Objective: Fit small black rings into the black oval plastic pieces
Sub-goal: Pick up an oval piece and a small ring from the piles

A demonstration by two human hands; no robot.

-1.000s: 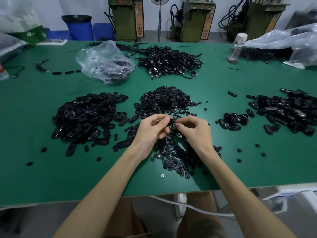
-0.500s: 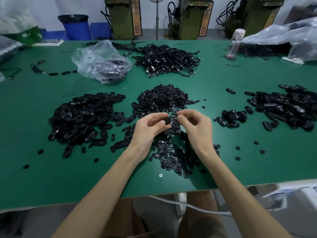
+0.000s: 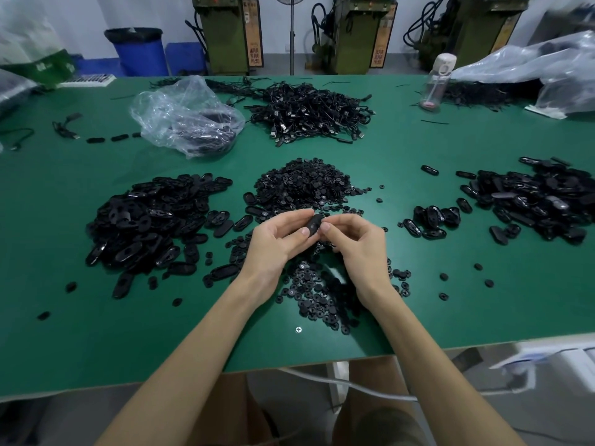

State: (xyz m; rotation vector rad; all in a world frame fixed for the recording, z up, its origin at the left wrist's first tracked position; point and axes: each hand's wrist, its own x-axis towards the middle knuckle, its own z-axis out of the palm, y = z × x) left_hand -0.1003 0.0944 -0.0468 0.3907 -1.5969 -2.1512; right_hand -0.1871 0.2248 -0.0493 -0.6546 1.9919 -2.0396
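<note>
- Right now, a big ring pile (image 3: 302,185) of small black rings sits in the middle of the green table (image 3: 64,333).
- Both hands are up in the air just in front of the ring pile, on the near side of it.
- The left hand (image 3: 273,239) holds one black oval piece (image 3: 313,224), with its thumb on the front and its fingers curled behind.
- The right hand (image 3: 357,243) has curled fingers too, and it pinches the right end of the same black oval piece.
- I cannot tell if a ring is under those fingertips; it is too small to see.
- More loose rings (image 3: 315,300) lie flat on the table under the hands, nearer to the person than the ring pile.
- To the left of the ring pile lies a big heap of oval pieces (image 3: 151,220).
- To the right of the ring pile is a little bunch of ovals (image 3: 431,217), and farther right another big heap (image 3: 541,201).
- Behind the ring pile is a tangle of black cables (image 3: 309,111).
- Behind it and to the left is a crinkly clear plastic bag (image 3: 183,117).
- Far behind it and to the right stands a clear bottle (image 3: 438,82).
</note>
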